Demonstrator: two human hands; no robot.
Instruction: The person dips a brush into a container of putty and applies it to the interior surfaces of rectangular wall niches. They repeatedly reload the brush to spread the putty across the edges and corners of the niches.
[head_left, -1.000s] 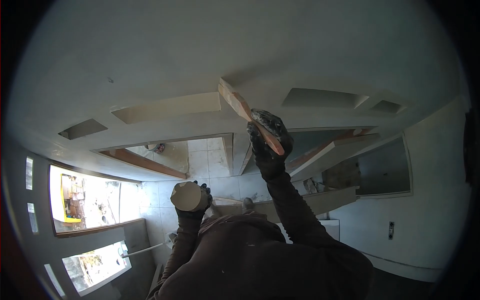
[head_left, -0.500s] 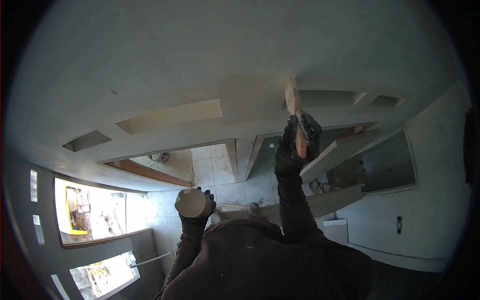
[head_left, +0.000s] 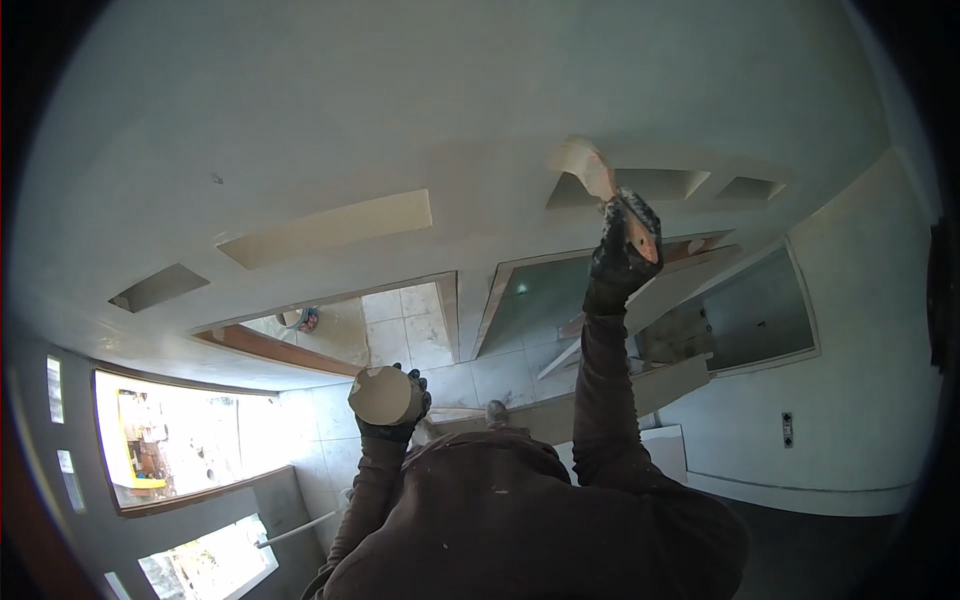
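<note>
Over on the left, daylight comes through a big opening (head_left: 190,440). Right of it, the pale wall (head_left: 500,90) has a small niche (head_left: 160,288) and a longer niche (head_left: 330,228) cut into it. Nearer the middle, the left hand (head_left: 398,429), gloved in black, is curled around a pale round tub (head_left: 385,396), its fingers wrapped over the far side and showing along the tub's right edge. It is held low in front of the body, likely to keep it steady and within the other hand's reach. A shoe (head_left: 497,411) shows beside a plank (head_left: 660,393) below.

Farther right, the sleeve stretches up to the wall, where a brush (head_left: 592,172) is at the near end of another niche (head_left: 655,185). The bristles are blurred, but they seem to be touching the wall. The right hand (head_left: 624,245), in a matching glove, has its fingers closed around the handle, a grip that probably helps steer the head. At far right is a socket (head_left: 787,430).
</note>
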